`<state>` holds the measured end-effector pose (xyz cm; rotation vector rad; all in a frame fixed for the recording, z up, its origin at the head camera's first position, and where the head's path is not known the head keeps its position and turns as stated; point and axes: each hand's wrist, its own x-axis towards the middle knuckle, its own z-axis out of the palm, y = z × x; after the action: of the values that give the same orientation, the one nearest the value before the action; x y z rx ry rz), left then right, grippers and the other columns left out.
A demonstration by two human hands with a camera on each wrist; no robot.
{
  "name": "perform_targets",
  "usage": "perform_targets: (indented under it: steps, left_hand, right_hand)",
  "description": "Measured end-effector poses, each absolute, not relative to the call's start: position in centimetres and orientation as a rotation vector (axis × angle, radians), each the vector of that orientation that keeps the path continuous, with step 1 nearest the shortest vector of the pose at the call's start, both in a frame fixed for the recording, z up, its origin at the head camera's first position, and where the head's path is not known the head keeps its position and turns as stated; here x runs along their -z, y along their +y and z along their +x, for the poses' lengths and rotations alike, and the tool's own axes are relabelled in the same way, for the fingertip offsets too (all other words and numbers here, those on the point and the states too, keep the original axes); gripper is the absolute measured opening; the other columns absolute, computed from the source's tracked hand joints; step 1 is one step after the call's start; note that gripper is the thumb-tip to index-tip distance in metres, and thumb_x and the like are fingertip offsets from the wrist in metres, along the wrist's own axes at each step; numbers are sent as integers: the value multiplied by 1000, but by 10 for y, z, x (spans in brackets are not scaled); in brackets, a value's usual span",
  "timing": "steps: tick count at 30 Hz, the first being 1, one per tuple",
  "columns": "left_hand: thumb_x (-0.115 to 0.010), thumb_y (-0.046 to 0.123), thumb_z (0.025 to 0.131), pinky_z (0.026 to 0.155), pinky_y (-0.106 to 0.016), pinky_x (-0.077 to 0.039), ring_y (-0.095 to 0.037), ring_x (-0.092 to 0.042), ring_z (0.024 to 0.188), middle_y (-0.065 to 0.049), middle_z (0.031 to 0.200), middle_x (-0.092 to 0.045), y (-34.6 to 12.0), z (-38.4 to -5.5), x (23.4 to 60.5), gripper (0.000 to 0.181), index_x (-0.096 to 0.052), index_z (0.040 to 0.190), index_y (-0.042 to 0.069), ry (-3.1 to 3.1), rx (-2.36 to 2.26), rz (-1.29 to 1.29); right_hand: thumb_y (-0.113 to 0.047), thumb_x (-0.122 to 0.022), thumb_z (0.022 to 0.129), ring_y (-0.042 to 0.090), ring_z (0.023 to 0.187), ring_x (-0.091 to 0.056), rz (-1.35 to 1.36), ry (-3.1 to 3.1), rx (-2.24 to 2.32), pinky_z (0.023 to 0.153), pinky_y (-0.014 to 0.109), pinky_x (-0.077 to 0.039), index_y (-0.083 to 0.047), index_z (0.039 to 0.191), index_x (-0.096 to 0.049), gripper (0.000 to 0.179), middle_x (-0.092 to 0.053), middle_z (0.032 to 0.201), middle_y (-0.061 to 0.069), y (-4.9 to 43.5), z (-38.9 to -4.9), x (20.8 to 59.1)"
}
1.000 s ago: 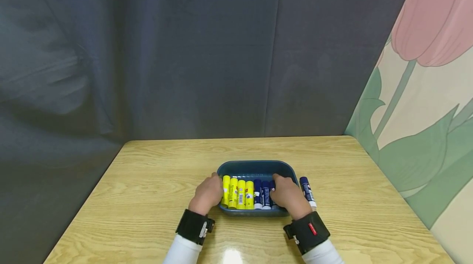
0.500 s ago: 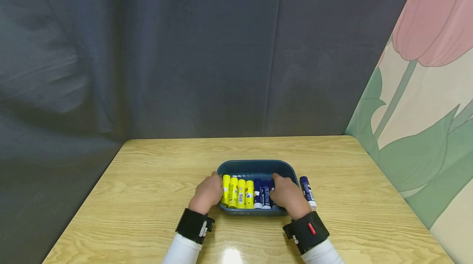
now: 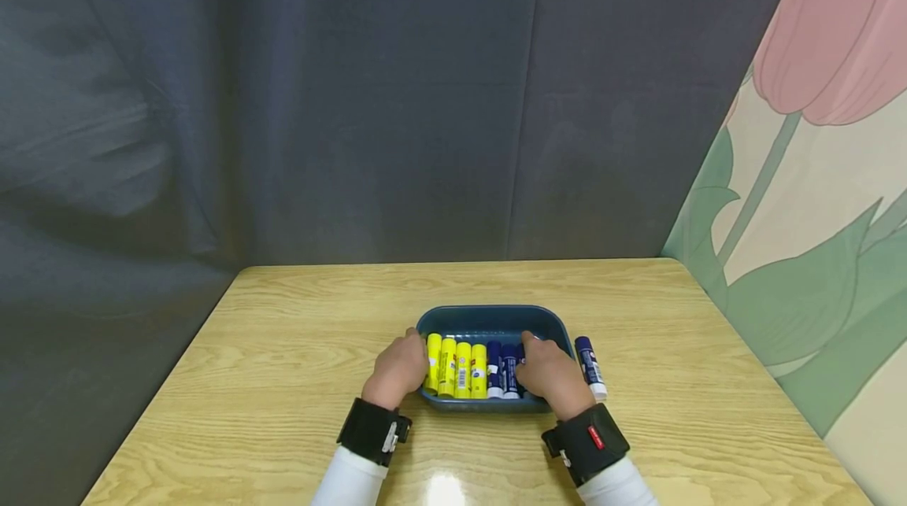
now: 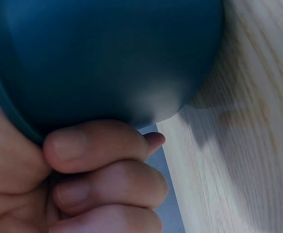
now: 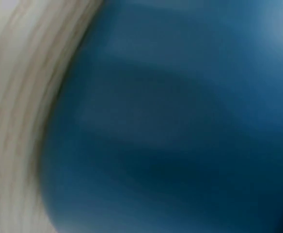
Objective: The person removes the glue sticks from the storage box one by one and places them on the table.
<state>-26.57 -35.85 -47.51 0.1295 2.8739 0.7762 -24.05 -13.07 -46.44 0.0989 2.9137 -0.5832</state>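
A dark blue oval-cornered tray (image 3: 482, 317) stands on the table in the head view. My left hand (image 3: 398, 371) grips its left rim; in the left wrist view the curled fingers (image 4: 112, 187) lie against the tray's outer wall (image 4: 102, 58). Inside, several yellow glue sticks (image 3: 463, 371) lie side by side, with dark blue glue sticks (image 3: 509, 372) to their right. My right hand (image 3: 556, 376) reaches over the right rim and pinches the rightmost blue glue stick (image 3: 522, 354), mostly hidden by the hand. Only the tray's outer wall (image 5: 165, 126) shows in the right wrist view.
Outside the tray, just right of it, a dark blue glue stick (image 3: 590, 367) with a white end lies on the wooden table (image 3: 298, 349). A dark cloth (image 3: 397, 112) hangs behind the table. To the right is a wall with a painted tulip (image 3: 815, 34).
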Motion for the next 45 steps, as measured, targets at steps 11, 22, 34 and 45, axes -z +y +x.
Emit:
perform_targets:
  steps: [11,22,34,45]
  left_hand:
    - [-39,12,107,56,-32,-42,-22,-54,66,-11,78,-53,-358,-267,475,38,-44,134,-13,2877,-760,124]
    - [-41,12,107,56,-32,-42,-22,-54,66,-11,78,-53,-357,-267,474,37,-44,134,-12,2879,-754,123]
    - [-40,13,107,56,-31,-42,-22,-54,66,-11,77,-52,-358,-264,474,36,-45,133,-12,2873,-776,124]
    - [-38,14,107,55,-31,-41,-21,-53,64,-11,77,-52,-358,-264,473,39,-43,135,-13,2873,-796,133]
  right_hand:
    - [-16,-66,91,30,88,-60,127,2882,573,71,43,-51,1,147,-43,62,-60,128,25,-131,-243,467]
    - [-14,-65,91,31,88,-61,117,2864,585,71,43,-51,3,148,-39,65,-59,129,26,-131,-244,468]
    - [-13,-65,91,32,91,-61,101,2872,602,79,47,-52,4,148,-40,64,-56,134,29,-130,-243,470]
    - [-13,-65,92,31,90,-60,106,2875,591,75,45,-52,3,149,-38,65,-57,132,28,-130,-242,469]
